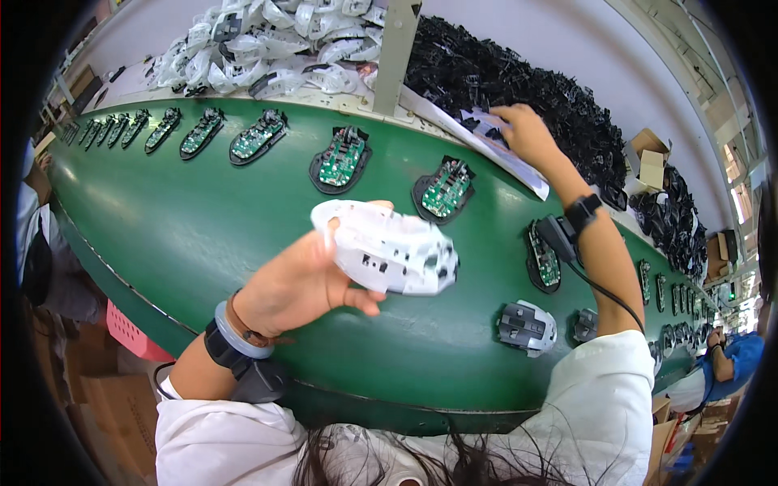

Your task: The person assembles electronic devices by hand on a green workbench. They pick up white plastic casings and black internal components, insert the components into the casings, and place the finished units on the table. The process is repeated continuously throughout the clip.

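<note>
My left hand (pixel 300 279) is closed around a white plastic computer-mouse shell (pixel 393 247), lifted over the green bench with its hollow inner side and small slots showing. My right hand (pixel 527 134) reaches to the far side, its visible fingers stretched out at the edge of a large heap of small black plastic parts (pixel 519 77). Beneath those fingers lies a white and bluish sheet (pixel 486 150); no part shows in their grasp. Closest to the shell are mouse bases with green circuit boards, one (pixel 444 190) just beyond it and another (pixel 340 162) behind it to the left.
More circuit-board bases (pixel 259 138) line the green bench (pixel 203 243) leftward and rightward. White shells (pixel 275 40) are heaped at the back left, beside a metal post (pixel 395 57). A grey-and-white mouse shell (pixel 527 326) sits near my right forearm. Another person (pixel 733 360) is at far right.
</note>
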`<state>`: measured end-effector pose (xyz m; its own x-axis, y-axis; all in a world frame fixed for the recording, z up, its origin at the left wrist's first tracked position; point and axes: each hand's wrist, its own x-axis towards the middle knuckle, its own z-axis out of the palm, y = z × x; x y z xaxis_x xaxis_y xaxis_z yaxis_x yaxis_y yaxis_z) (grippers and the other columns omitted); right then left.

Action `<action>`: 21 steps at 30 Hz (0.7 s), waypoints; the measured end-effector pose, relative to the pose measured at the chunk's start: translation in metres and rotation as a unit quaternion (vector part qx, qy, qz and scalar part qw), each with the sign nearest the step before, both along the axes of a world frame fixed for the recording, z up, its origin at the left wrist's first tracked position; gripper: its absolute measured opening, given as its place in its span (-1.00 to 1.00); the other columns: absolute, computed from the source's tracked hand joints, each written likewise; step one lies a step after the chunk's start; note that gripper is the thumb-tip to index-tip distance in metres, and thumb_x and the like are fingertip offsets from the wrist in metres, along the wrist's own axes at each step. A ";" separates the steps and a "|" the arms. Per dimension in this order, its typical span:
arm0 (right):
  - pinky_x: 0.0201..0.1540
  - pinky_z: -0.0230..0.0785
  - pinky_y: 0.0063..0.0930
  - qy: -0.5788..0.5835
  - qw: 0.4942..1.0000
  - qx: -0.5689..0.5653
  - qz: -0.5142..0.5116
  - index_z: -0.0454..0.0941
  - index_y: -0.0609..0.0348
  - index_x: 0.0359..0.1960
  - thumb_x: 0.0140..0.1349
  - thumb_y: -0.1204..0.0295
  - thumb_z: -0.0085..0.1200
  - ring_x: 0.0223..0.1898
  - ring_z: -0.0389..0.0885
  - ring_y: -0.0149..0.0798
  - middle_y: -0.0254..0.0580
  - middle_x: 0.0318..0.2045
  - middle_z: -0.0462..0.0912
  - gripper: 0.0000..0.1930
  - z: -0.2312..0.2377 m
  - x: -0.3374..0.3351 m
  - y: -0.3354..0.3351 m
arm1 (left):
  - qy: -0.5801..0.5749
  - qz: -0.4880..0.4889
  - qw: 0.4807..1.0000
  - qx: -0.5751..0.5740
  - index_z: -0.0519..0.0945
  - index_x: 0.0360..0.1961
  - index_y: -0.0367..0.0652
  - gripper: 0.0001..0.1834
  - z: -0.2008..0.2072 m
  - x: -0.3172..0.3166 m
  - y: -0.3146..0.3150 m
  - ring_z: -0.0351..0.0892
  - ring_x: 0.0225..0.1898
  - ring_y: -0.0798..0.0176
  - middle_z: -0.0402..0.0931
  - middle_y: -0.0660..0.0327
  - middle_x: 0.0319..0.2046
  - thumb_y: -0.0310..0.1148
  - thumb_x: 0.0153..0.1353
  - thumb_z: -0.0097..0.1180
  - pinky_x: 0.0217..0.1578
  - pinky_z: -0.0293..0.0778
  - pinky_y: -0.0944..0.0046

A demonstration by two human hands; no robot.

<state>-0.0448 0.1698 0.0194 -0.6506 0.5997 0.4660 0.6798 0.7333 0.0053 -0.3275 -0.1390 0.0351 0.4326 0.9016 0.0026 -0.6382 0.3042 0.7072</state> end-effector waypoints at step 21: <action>0.17 0.26 -0.24 -0.118 0.974 -0.149 0.125 0.48 0.20 0.00 0.15 0.44 -0.03 0.07 0.43 -0.01 -0.01 0.10 0.42 -0.65 -0.010 -0.091 0.030 | 0.029 -0.034 0.997 -0.066 0.07 0.30 -0.24 -0.30 0.000 -0.004 -0.006 0.44 0.07 0.09 0.33 0.06 0.10 -0.18 0.20 -0.03 -0.01 0.44 0.13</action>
